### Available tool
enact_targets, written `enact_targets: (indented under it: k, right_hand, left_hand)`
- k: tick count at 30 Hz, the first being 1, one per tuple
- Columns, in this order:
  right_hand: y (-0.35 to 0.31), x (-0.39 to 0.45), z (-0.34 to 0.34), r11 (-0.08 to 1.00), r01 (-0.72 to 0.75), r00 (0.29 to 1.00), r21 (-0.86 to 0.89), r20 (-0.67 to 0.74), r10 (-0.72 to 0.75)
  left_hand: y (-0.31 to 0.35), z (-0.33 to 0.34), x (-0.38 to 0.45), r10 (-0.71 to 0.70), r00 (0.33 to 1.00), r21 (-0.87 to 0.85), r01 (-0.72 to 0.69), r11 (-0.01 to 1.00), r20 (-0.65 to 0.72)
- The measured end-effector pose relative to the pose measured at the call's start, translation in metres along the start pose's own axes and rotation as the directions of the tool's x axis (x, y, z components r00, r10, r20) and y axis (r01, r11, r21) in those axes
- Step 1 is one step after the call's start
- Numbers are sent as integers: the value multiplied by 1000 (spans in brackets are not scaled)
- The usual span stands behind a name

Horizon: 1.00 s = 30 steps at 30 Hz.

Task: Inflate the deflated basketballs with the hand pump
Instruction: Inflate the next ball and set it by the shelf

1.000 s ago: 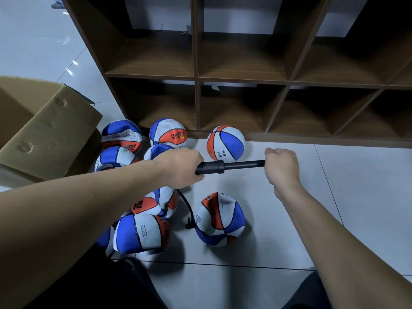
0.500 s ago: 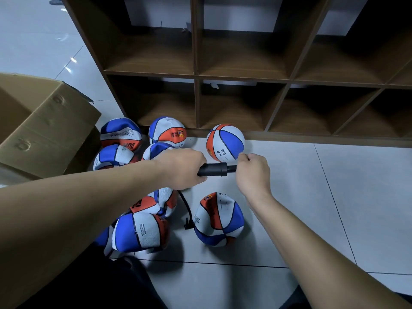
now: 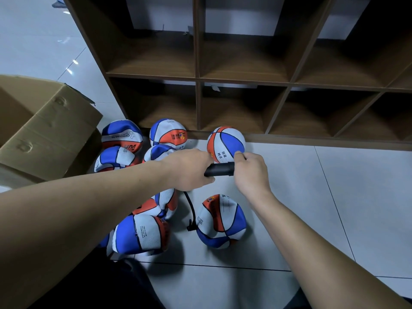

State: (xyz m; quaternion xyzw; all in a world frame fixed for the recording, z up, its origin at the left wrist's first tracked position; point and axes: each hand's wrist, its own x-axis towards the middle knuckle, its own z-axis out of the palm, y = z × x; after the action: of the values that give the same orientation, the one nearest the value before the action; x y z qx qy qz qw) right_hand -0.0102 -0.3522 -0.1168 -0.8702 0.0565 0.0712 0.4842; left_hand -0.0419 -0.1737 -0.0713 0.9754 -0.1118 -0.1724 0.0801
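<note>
A black hand pump [image 3: 219, 169] lies level between my hands above the floor. My left hand [image 3: 189, 169] grips its barrel. My right hand [image 3: 250, 172] grips the handle, pushed in almost against the barrel. A thin black hose [image 3: 190, 210] drops from the pump to a sagging blue, white and orange basketball [image 3: 221, 221] on the tiles. A rounder ball [image 3: 226, 143] sits by the shelf base. Several limp balls [image 3: 142, 234] lie at the left.
A brown wooden cubby shelf [image 3: 243, 81] with bare compartments stands at the back. An open cardboard box [image 3: 44, 130] sits on the left. Grey floor tiles [image 3: 334, 197] stretch to the right. My dark-clothed knees fill the bottom edge.
My right hand has pushed the pump handle leftward into the barrel, so the rod that showed one second ago is now hidden. My left hand has held the barrel still.
</note>
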Motion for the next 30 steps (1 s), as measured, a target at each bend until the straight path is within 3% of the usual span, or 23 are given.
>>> enact_targets:
  k: [5, 12, 17, 30]
  right_hand:
    - [1, 11, -20, 1000, -27, 999, 2, 27, 27]
    - [23, 32, -65, 962, -230, 970, 148, -44, 239]
    - [22, 26, -56, 966, -208, 968, 153, -107, 225]
    - [5, 7, -20, 994, -91, 991, 53, -95, 96]
  left_hand:
    - [-5, 1, 2, 0, 999, -72, 2, 997, 34]
    - [-21, -1, 2, -60, 991, -50, 67, 997, 119]
    - [-19, 5, 2, -61, 996, 50, 58, 997, 70]
    - [-19, 6, 1, -60, 997, 26, 59, 998, 40]
